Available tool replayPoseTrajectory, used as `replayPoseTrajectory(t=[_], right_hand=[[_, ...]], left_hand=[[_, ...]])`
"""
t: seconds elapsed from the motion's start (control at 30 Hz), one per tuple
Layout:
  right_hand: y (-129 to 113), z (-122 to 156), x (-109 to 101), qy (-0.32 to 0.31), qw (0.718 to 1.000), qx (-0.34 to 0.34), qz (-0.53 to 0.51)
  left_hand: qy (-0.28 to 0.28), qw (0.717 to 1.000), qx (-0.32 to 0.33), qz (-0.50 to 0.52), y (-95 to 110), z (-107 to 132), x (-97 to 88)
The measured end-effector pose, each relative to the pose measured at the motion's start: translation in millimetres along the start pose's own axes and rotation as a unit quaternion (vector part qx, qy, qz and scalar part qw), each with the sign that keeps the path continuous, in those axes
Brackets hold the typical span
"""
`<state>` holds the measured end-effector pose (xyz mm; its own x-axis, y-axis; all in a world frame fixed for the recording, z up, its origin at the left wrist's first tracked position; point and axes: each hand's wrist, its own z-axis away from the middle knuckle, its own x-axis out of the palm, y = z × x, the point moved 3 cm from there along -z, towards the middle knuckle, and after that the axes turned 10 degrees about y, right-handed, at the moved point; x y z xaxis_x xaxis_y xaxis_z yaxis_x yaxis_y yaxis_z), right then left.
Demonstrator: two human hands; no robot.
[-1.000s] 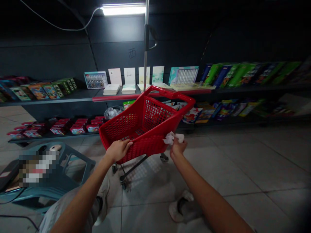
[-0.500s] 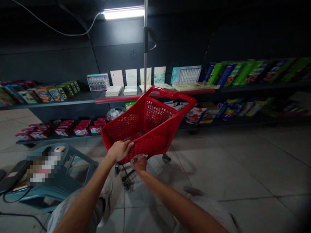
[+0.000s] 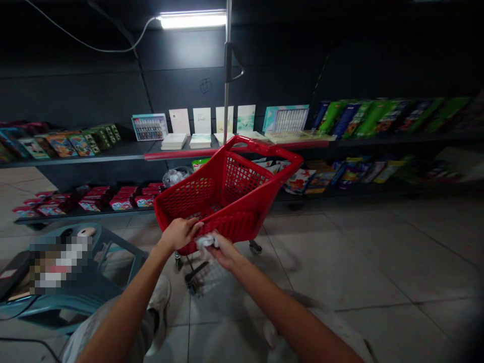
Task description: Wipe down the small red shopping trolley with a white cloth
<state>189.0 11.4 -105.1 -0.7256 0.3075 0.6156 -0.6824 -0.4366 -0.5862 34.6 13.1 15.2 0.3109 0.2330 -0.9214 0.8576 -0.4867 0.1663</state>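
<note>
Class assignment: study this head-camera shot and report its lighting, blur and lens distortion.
Head view: one tube light glares at the top while the far corners fall dark; the upper shelf bends toward the frame edges, a wide-lens effect; the right hand and white wad look slightly soft beside the left hand on the red shopping cart; a pixelated patch sits lower left.

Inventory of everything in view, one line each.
shopping cart: one, red plastic mesh, on floor ahead
crumpled tissue: one, white, in right hand, possibly cloth
shelves: two tiers, dark, along back wall
boxed sets: many, multicoloured, both tiers
red boxes: many, red, lower tier left
upright cards: four, pale, upper tier centre
tube light: one, white, top of wall
pole: one, metal with black handle, behind cart
plastic stool: at least one, teal, floor lower left
left hand: one, on cart's near rim
right hand: one, holding tissue against that rim
</note>
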Motion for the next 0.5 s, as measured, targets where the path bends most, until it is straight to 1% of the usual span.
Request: replayPoseTrajectory(t=[0.07,0.13,0.2,0.23,0.3,0.4,0.47,0.5], right_hand=[[-32.4,0.5,-11.7,0.054,0.998,-0.039,-0.011],[-63.4,-0.1,-23.4,0.114,0.99,-0.082,-0.031],[-97.1,-1.9,-35.2,0.17,0.973,-0.142,-0.066],[-116.0,-2.7,-41.5,0.192,0.961,-0.183,-0.081],[-157.7,-3.0,-55.8,0.231,0.924,-0.291,-0.087],[-215.4,-1.8,-79.1,0.281,0.844,-0.456,-0.027],[-237.5,-5.2,-91.0,0.297,0.801,-0.518,0.032],[-241.9,-8.8,-94.5,0.298,0.789,-0.534,0.064]], left_hand=[[0.014,1.0,0.005,0.01,-4.9,1.1,-1.9],[0.026,0.999,0.01,0.026,-9.0,2.2,-4.3],[0.038,0.998,0.01,0.044,-12.9,3.2,-7.1],[0.043,0.998,0.006,0.051,-14.8,3.6,-8.6],[0.05,0.997,-0.003,0.054,-18.4,4.5,-12.3],[0.042,0.998,-0.018,0.032,-22.5,5.0,-20.7],[0.026,0.999,-0.026,0.005,-23.6,3.6,-27.5],[0.019,0.999,-0.031,-0.009,-23.2,2.1,-30.6]])
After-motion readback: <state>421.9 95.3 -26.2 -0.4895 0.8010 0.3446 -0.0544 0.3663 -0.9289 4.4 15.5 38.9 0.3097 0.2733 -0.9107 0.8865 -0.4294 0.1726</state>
